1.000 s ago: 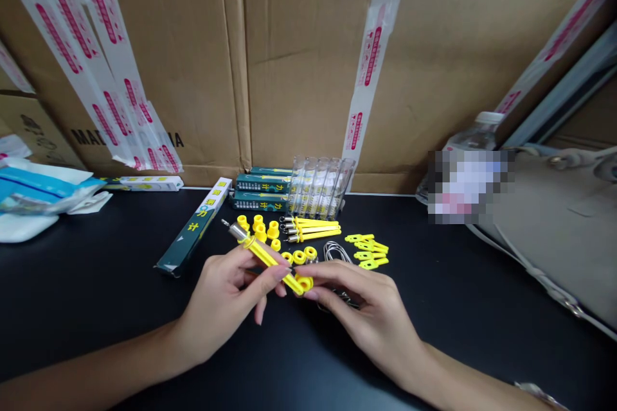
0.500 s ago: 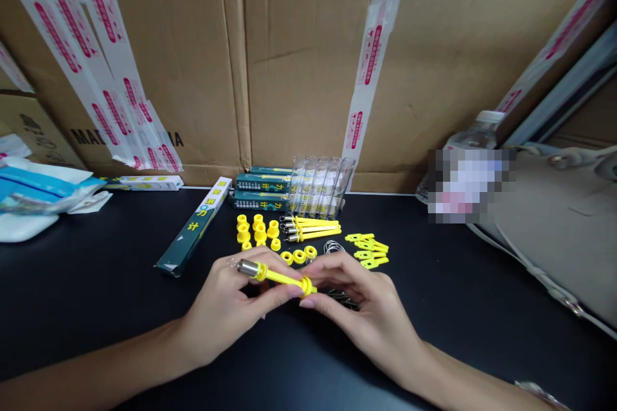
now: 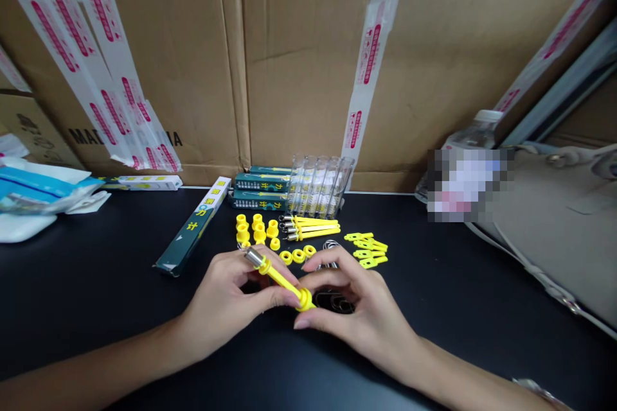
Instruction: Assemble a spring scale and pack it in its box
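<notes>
A yellow spring-scale rod (image 3: 283,278) with a silver metal spring end slants down to the right between my hands. My left hand (image 3: 224,298) pinches it near the lower end, thumb in front and fingers behind. My right hand (image 3: 366,302) curls around the collared lower tip, its thumb below and a fingertip behind, with the index finger lifted away. Just beyond my hands lie yellow collars (image 3: 259,231), yellow rings (image 3: 298,256), similar yellow rods (image 3: 315,228) and flat yellow hook-shaped pieces (image 3: 371,252). Metal wire pieces (image 3: 332,300) are partly hidden behind my right hand.
Clear tubes (image 3: 318,186) stand before stacked green boxes (image 3: 260,183). Another green box (image 3: 193,228) lies slanted at left. A blue-white packet (image 3: 43,186) is far left. A bottle (image 3: 482,131) and a grey bag (image 3: 554,225) occupy the right. Cardboard (image 3: 299,64) walls the back.
The yellow rod has tilted more steeply, its lower end moving down. My right index finger has lifted and its thumb has dropped slightly, widening the gap between them.
</notes>
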